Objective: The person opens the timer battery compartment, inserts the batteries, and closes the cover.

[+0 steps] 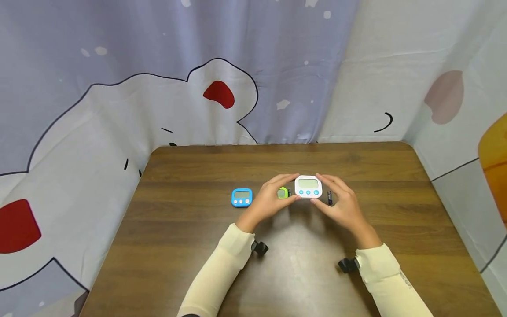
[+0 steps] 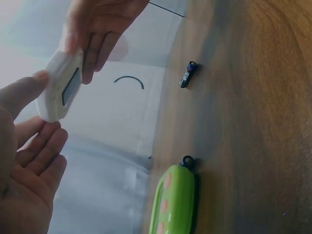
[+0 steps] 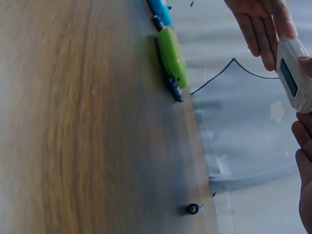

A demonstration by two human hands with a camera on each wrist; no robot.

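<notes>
Both hands hold up a white digital timer (image 1: 308,188) with a grey screen and three blue buttons, raised over the table. My left hand (image 1: 268,199) pinches its left side between thumb and fingers. On the opposite side, my right hand (image 1: 345,206) pinches the right edge the same way. In the left wrist view the timer (image 2: 59,87) is tilted, with its screen edge-on. Behind my left hand lies a green timer (image 1: 282,193), partly hidden, with a small dark battery (image 1: 289,192) at its right end. Another battery (image 1: 330,198) lies near my right fingers.
A blue timer (image 1: 242,197) lies on the wooden table (image 1: 190,246) to the left of my left hand. The right wrist view shows a battery (image 3: 157,23) between the blue and green timers. A printed curtain (image 1: 293,79) hangs behind the table's far edge.
</notes>
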